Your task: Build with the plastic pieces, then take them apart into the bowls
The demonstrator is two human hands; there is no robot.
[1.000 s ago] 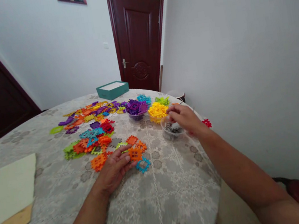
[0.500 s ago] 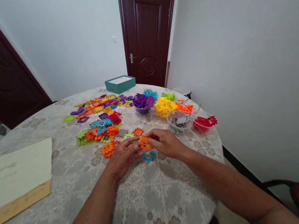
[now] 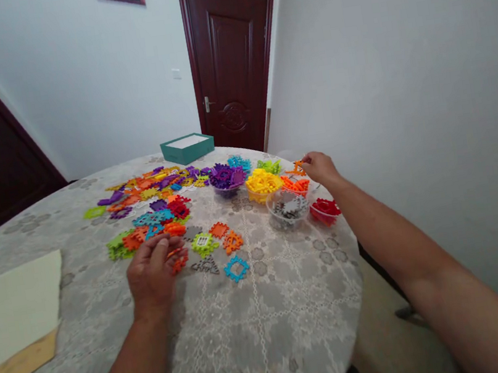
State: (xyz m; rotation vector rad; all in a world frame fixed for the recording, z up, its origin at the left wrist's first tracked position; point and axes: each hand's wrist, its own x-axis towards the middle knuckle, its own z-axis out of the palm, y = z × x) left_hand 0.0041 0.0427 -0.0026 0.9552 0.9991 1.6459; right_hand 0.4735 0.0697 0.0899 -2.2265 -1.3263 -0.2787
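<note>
My right hand (image 3: 321,166) reaches out to the far right, pinching an orange interlocking plastic piece (image 3: 297,169) above the bowl of orange pieces (image 3: 296,186). My left hand (image 3: 153,272) is on the near left, its fingers closed around orange interlocking pieces (image 3: 179,262); the fingers partly cover them. Between the hands lie single flat pieces: a blue square frame (image 3: 236,269), a grey triangular piece (image 3: 205,266), a lime green square (image 3: 204,243), an orange piece with a triangular cutout (image 3: 232,242) and an orange square (image 3: 218,229).
Clear bowls hold purple (image 3: 227,177), yellow (image 3: 263,184), grey (image 3: 287,207) and red pieces (image 3: 325,210). Mixed pieces (image 3: 149,192) are heaped at the back left. A green box (image 3: 188,149) stands at the far edge; a paper sheet (image 3: 15,315) lies at left.
My hands have parted from the middle. The right moved to the orange bowl with an orange piece; the left moved onto the orange pieces at left. The view shifted slightly right.
</note>
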